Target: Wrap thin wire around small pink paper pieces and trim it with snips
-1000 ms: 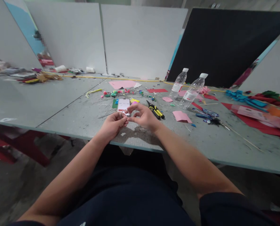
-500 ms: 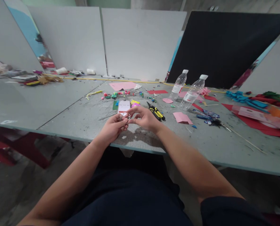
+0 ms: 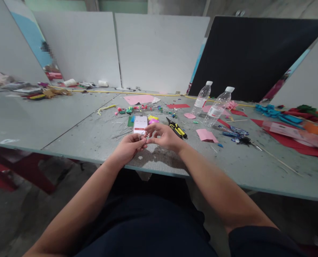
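Close to the table's front edge, my left hand (image 3: 130,147) is closed in a pinch on a small, thin, wire-like piece (image 3: 143,134). Facing it, my right hand (image 3: 164,137) curves its fingers around the same piece, fingertips almost meeting those of the left. Its thumb and fingers look pinched, though the exact contact is too small to make out. Just behind the hands lies a phone (image 3: 140,123) with a timer on its lit screen. Yellow-and-black pliers (image 3: 177,129) rest to the right of my right hand.
Two clear plastic bottles (image 3: 201,96) stand at the right rear. Small coloured pieces (image 3: 133,109) lie scattered behind the phone. Pink paper (image 3: 206,135) and red sheets (image 3: 290,141) are on the right. Grey table (image 3: 76,137) ends close to my body; upright white panels (image 3: 161,50) back it.
Both hands stay in nearly the same place, with small finger movements around the thin piece. The view has tilted slightly.
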`<action>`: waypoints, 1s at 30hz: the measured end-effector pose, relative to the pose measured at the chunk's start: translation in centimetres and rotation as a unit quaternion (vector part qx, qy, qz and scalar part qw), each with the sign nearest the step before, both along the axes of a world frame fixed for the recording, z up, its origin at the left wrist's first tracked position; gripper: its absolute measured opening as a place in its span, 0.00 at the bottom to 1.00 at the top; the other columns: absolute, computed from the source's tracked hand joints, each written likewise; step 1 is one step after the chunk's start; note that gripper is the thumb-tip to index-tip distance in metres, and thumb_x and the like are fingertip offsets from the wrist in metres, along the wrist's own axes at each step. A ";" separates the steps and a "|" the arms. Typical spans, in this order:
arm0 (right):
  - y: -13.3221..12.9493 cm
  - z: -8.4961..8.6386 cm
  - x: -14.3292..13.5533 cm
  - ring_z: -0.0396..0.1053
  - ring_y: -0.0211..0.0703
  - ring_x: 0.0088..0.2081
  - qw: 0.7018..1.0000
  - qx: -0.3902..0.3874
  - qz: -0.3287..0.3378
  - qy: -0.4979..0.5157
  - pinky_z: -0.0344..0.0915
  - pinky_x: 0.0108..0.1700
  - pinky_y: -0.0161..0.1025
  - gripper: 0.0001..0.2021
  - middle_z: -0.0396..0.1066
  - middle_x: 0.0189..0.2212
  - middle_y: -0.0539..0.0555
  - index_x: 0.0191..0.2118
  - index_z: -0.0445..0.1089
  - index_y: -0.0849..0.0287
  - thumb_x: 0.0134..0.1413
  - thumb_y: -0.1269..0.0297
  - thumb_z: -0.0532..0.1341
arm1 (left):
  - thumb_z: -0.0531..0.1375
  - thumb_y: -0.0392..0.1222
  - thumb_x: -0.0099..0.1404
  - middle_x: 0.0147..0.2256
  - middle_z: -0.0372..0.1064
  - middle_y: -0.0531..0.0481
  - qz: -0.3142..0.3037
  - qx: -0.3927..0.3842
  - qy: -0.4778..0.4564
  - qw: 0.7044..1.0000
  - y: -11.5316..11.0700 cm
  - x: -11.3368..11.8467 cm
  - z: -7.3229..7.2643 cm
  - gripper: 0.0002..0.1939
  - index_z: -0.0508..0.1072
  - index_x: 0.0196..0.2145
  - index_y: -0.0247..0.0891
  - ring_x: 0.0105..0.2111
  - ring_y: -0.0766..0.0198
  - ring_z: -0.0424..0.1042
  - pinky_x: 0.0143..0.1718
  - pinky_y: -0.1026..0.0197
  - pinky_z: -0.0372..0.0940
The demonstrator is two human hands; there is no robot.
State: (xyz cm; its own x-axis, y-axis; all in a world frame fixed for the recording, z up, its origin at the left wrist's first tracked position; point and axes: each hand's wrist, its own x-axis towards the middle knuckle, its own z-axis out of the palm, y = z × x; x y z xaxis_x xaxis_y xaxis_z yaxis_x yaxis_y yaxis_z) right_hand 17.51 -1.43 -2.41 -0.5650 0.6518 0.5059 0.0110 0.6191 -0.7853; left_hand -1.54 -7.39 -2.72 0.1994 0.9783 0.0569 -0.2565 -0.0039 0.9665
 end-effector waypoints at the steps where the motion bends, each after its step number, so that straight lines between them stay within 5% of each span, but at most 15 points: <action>1: 0.0 0.0 0.0 0.71 0.41 0.39 1.000 -0.008 0.002 0.000 0.68 0.37 0.39 0.21 0.75 0.40 0.53 0.47 0.74 0.54 0.48 0.58 0.76 | 0.76 0.40 0.51 0.25 0.72 0.52 -0.004 0.001 0.010 1.000 0.0 0.0 0.0 0.14 0.76 0.28 0.35 0.24 0.72 0.67 0.25 0.69 0.60; 10: 0.3 -0.1 -0.2 0.68 0.37 0.33 0.988 -0.109 0.102 0.042 0.68 0.36 0.37 0.26 0.70 0.31 0.47 0.44 0.74 0.55 0.40 0.53 0.80 | 0.77 0.40 0.50 0.25 0.71 0.54 -0.038 0.011 0.019 0.999 0.3 -0.4 -0.3 0.15 0.76 0.30 0.35 0.24 0.71 0.69 0.26 0.68 0.63; 30: -0.5 0.8 0.3 0.71 0.38 0.31 0.984 -0.170 0.058 0.008 0.67 0.35 0.36 0.24 0.75 0.27 0.48 0.45 0.74 0.59 0.41 0.60 0.78 | 0.73 0.37 0.56 0.23 0.69 0.54 0.036 0.037 0.069 0.996 0.3 0.2 -0.7 0.12 0.71 0.28 0.36 0.23 0.70 0.69 0.27 0.67 0.62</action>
